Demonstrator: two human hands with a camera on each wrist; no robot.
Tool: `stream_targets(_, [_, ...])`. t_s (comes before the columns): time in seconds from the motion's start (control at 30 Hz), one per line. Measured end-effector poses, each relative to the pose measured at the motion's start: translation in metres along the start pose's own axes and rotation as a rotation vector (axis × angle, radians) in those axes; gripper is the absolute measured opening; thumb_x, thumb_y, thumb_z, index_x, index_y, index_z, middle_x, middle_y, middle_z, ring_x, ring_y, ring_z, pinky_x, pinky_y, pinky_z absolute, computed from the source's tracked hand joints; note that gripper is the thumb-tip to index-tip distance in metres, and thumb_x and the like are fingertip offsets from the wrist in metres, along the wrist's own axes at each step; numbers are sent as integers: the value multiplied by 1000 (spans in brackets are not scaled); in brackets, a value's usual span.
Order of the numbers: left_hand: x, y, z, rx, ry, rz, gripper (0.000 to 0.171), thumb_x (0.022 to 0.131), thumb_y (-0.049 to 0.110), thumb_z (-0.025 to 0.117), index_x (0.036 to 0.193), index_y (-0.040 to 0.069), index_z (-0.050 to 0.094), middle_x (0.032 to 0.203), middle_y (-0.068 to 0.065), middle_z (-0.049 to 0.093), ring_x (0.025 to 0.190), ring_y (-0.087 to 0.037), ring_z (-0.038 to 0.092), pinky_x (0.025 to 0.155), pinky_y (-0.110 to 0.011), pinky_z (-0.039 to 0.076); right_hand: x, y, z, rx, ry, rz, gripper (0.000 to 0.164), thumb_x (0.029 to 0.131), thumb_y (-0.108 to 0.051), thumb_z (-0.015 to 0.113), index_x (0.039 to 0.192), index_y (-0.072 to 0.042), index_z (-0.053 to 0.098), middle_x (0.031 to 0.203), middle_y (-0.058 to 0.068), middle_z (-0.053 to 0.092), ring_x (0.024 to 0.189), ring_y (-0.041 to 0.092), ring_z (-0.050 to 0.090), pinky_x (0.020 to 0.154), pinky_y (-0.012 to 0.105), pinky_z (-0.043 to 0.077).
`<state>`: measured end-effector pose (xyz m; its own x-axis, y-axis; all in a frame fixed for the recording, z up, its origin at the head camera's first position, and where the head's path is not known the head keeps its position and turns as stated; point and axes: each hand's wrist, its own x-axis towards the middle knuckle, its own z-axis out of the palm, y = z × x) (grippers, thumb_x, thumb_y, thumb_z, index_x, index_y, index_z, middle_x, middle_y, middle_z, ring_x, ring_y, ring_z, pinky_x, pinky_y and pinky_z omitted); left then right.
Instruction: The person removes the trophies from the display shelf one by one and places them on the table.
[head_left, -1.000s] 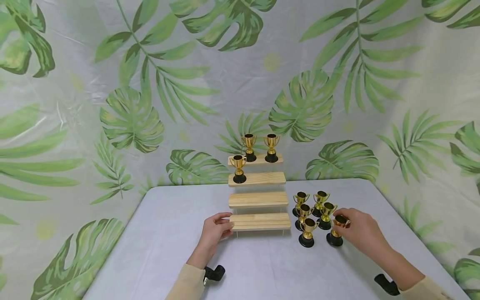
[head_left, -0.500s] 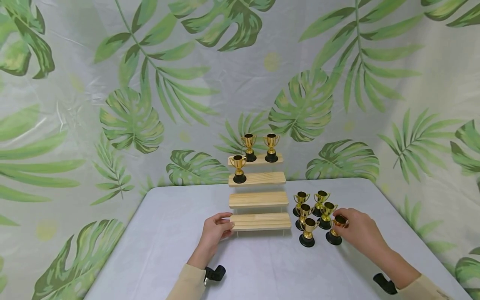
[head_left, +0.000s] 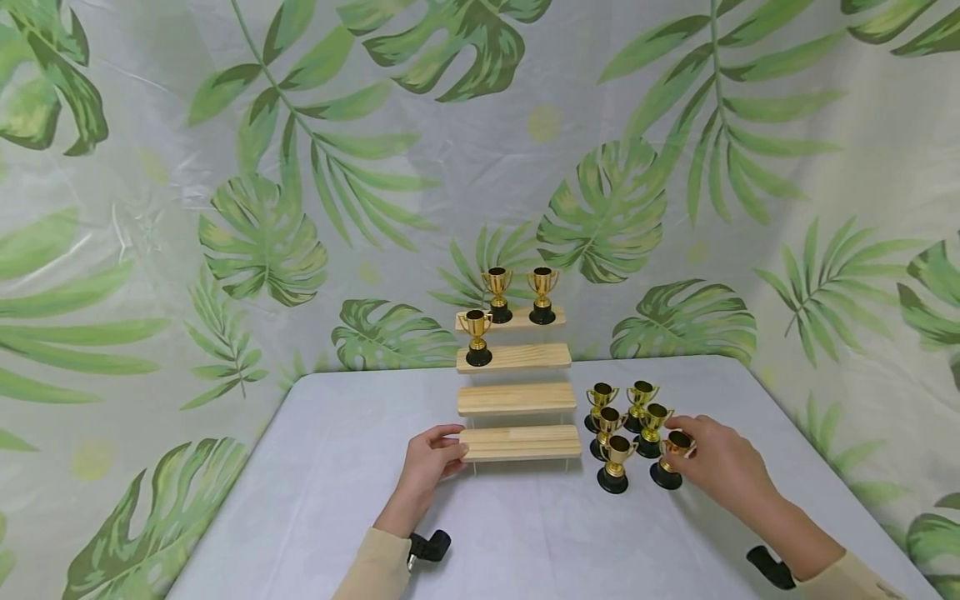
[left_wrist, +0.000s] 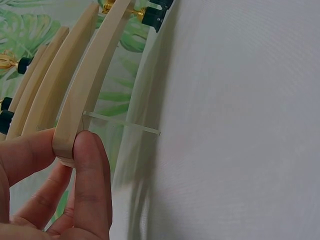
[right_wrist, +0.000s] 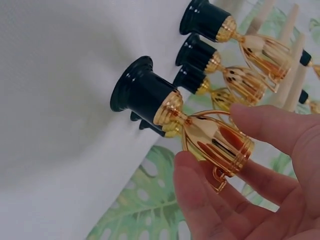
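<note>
My left hand pinches the left end of the lowest wooden tier of a stepped display stand. The left wrist view has thumb and fingers on both faces of that board. At the right, my right hand holds a small gold trophy cup by its bowl and handles, its black base standing low at the tabletop. Several matching trophies stand upright just left of and behind it. Two trophies are on the top tier, and one trophy sits at the left of the second tier.
A white-covered table bears the stand and the loose trophies. The two lower tiers of the stand, including the third tier, carry no trophies. Behind hangs a leaf-printed curtain. Thin clear legs prop the lowest board.
My right hand and the trophy it holds have shifted very slightly left. The left hand keeps its hold on the lowest tier.
</note>
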<state>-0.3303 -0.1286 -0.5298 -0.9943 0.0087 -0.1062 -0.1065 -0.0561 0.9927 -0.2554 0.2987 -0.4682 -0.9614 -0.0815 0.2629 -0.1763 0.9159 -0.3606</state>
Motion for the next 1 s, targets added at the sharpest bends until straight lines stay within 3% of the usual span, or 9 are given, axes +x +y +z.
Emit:
stream_targets(0.73, [1,1,0,-7,-3,-12,41,84,-1,76,124,-2,66,94,-12,65,77,-20,67,69,-31,60,-3,-10,-29,-20,22,4,58,82,-30,82,132,-7,63,114,19,63,87,32,67,46,32,46])
stream_targets(1.0, [-1,2,0,-8,-1,-11,41,84,-2,76,124,-2,66,92,-11,66,78,-22,68,68,-31,60,-2,-14,-38,-41,75,-19,54,84,-29,81,131,-9,63,114,18,63,86,31,67,44,31,44])
